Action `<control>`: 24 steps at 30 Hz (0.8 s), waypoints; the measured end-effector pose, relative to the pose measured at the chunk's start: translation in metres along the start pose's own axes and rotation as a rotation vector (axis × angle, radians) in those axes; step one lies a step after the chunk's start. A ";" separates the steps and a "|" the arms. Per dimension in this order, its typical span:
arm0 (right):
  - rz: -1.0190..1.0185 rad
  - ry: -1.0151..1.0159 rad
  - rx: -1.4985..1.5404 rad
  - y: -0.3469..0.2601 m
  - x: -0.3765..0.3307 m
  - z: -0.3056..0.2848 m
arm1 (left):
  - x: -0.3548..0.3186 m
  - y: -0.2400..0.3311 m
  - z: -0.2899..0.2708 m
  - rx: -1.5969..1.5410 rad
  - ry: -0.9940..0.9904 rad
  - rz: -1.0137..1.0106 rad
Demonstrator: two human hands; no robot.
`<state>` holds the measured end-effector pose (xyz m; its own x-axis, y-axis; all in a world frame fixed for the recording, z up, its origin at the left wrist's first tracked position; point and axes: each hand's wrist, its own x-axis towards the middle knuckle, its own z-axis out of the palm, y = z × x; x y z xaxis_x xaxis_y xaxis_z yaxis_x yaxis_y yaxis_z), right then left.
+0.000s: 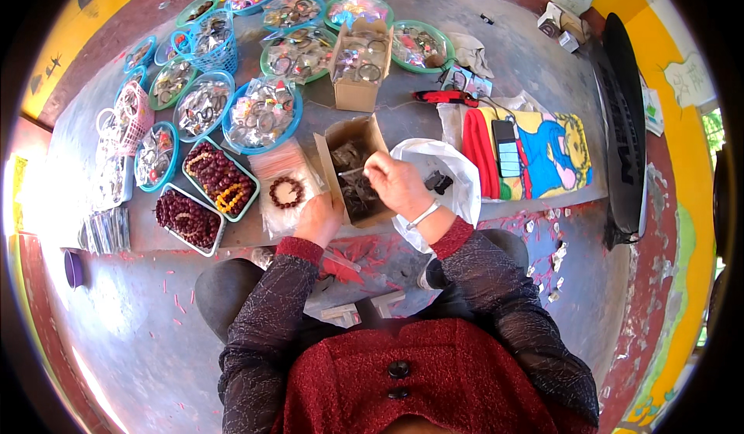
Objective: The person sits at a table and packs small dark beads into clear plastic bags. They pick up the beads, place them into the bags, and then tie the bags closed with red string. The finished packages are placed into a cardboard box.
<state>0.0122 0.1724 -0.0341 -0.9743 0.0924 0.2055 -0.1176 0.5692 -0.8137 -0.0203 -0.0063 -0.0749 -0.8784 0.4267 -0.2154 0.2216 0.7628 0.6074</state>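
Note:
On the low table in front of me stands an open cardboard box (357, 218), with dark items in clear plastic inside. My left hand (320, 218) is curled at its near left side, seemingly gripping the wall; some of its fingers are hidden. Over the opening, my right hand (399, 186) is closed in a pinch on a thin whitish strip, too small to make out further. A dark red bead bracelet (287, 192) lies on a stack of clear plastic bags (280, 161) left of the box. Close to my right hand is a white plastic bag (457, 159) holding dark pieces.
Trays of dark red bead bracelets (188, 218) sit at left. Several basins of packaged trinkets (263, 114) and another cardboard box (357, 93) fill the far side. A phone (505, 143) rests on a colourful folded towel (554, 155) at right. A black case (620, 124) stands beyond it.

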 end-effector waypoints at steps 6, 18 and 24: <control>-0.130 -0.340 -0.436 0.031 -0.011 0.028 | -0.011 -0.001 -0.001 -0.048 0.040 0.080; -0.004 -0.296 -0.574 0.066 0.024 0.072 | -0.024 -0.015 -0.003 -0.009 0.002 0.150; 0.000 -0.759 -0.808 0.031 0.006 0.072 | -0.022 -0.022 0.003 -0.021 0.059 0.126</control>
<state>-0.0112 0.1320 -0.0977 -0.8715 -0.2751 -0.4060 -0.2274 0.9601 -0.1626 -0.0043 -0.0310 -0.0851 -0.8676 0.4887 -0.0917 0.3233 0.6946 0.6427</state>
